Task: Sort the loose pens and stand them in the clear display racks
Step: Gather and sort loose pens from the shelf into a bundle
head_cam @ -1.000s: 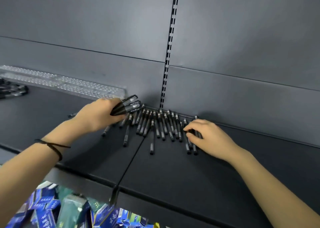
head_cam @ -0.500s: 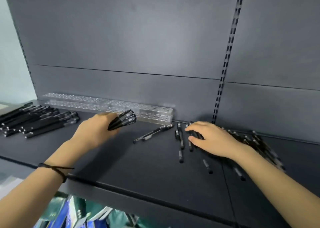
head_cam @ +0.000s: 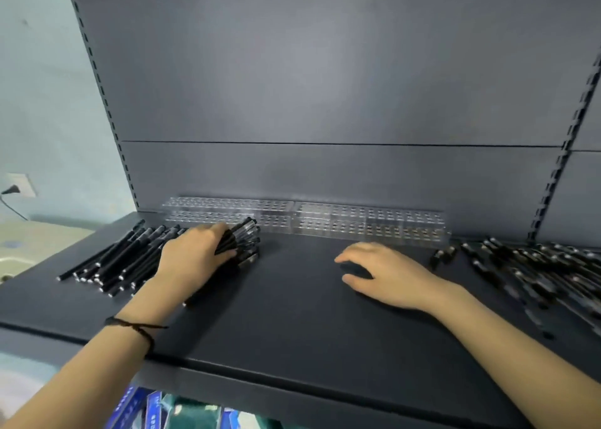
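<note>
Now: left hand (head_cam: 192, 256) grips pen bundle (head_cam: 242, 243); two racks (head_cam: 357, 225) behind.

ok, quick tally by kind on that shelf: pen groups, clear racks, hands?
Pen groups: 3: row at left, bundle gripped by the left hand, heap at right. Single pens are too blurred to count.
Clear racks: 2, it seems, set end to end.
Hands: 2, counting the right hand, which holds nothing.
Total: 7
</note>
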A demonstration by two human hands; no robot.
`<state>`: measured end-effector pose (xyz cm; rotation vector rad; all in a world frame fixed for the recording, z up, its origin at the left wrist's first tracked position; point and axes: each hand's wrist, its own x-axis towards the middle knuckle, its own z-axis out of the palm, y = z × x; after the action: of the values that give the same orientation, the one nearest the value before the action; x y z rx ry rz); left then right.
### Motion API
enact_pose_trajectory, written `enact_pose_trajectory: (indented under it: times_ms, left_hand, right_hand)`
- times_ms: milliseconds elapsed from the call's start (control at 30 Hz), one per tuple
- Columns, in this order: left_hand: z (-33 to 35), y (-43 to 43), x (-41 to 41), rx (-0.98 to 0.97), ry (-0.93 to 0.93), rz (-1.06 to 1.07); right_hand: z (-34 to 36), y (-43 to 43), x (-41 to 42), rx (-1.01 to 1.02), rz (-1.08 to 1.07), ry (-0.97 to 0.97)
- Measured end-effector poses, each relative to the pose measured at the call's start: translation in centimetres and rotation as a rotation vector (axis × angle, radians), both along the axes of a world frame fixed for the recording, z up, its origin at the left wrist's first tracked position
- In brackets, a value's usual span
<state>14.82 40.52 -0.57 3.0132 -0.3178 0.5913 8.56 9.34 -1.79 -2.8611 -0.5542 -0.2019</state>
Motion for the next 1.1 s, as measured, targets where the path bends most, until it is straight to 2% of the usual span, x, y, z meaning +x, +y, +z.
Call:
enact_pose_trajectory:
  times_ms: [200,400,533,633,767,833,933,1100]
  left_hand:
    - [-1.5,3.3,2.3,-0.067,0.019,0.030]
    - [-2.4,3.5,2.9,0.120,-0.045,0.096]
    - [-1.9,3.4,3.1,0.225,0.148,0.088]
    - [-1.6,3.1,3.0,0.296,0.205,0.041]
    - [-1.4,2.4,3.5,0.265,0.279,0.055]
    - [-1.4,1.8,3.7,0.240,0.226,0.064]
    - [-1.0,0.6,3.3,0.226,0.029,0.036]
    - [0.0,-4.0,1.1,0.267,-0.221,-0.245]
  right_hand:
    - [-0.2,4.3,2.4,-0.013,0.025,0.008]
    - [-0.9,3.9,2.8,0.021,0.020,0.021]
    - [-1.1,3.3,3.0,0.057,0.004,0.034]
    - [-1.4,3.3,3.2,0.048,0.012,0.045]
    - [-1.6,3.2,3.3,0.050,0.011,0.052]
    - [-1.5,3.2,3.3,0.055,0.012,0.048]
    - [-1.2,3.2,3.0,0.036,0.013,0.031]
    - [0.3,1.3,1.6,-0.170,-0.019,-0.115]
